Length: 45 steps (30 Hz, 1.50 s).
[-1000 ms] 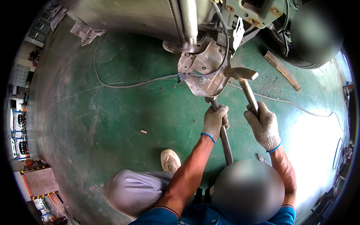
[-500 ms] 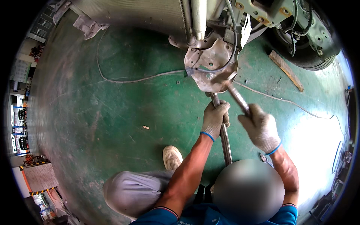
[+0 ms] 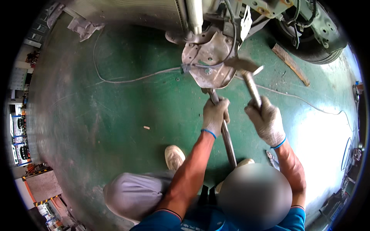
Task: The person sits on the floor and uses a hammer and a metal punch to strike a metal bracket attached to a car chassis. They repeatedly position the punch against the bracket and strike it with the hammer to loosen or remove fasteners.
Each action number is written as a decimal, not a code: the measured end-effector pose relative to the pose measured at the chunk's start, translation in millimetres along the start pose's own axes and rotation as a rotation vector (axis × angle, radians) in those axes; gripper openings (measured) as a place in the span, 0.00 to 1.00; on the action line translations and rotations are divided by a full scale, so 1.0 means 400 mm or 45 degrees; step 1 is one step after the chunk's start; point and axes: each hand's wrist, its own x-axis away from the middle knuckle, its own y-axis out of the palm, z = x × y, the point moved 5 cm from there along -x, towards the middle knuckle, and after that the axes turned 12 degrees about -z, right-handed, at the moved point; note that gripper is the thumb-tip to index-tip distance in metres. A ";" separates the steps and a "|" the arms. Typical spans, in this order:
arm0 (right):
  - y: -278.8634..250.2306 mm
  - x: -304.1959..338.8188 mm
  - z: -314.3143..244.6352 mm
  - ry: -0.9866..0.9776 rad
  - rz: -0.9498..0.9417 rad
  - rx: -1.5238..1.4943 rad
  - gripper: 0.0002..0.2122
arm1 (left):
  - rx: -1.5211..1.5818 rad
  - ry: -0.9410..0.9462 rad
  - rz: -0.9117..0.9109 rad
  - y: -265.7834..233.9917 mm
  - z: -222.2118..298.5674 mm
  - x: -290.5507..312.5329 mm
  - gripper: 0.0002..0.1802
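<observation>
My left hand (image 3: 214, 116), in a knitted glove with a blue cuff, is closed around a long metal bar (image 3: 229, 144). The bar's far end meets the lower edge of a dented, pale metal plate (image 3: 203, 52) on the vehicle's underside. To the right, my gloved right hand (image 3: 267, 121) grips a hammer (image 3: 252, 89) by its handle. The hammer's head is smeared by motion and overlaps the plate's right edge in the picture; whether it touches cannot be told. A dark cable with a connector (image 3: 185, 69) crosses the plate.
A thin grey cable (image 3: 133, 81) loops over the green floor (image 3: 115, 111). At the right lie a wooden strip (image 3: 290, 63) and, beyond it, a tyre (image 3: 323, 57). Pliers (image 3: 272, 158) lie by my right forearm. My shoe (image 3: 174, 157) is planted left of the bar.
The hammer's head has swung up and rightward from the plate's lower right edge. My left hand keeps its hold on the bar. The whole view has shifted slightly.
</observation>
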 end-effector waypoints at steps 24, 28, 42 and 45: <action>0.096 0.034 0.044 0.139 -0.145 0.228 0.14 | -0.078 -0.078 -0.246 0.064 0.038 -0.066 0.08; 0.062 0.035 0.015 0.166 -0.093 0.246 0.13 | -0.053 -0.075 -0.317 0.079 0.045 -0.061 0.05; 0.062 0.002 0.059 0.046 -0.111 0.292 0.14 | -0.063 -0.181 -0.111 0.034 -0.049 -0.061 0.05; 0.023 0.021 0.033 -0.026 -0.088 0.049 0.13 | 0.010 -0.155 -0.196 0.012 -0.028 -0.065 0.08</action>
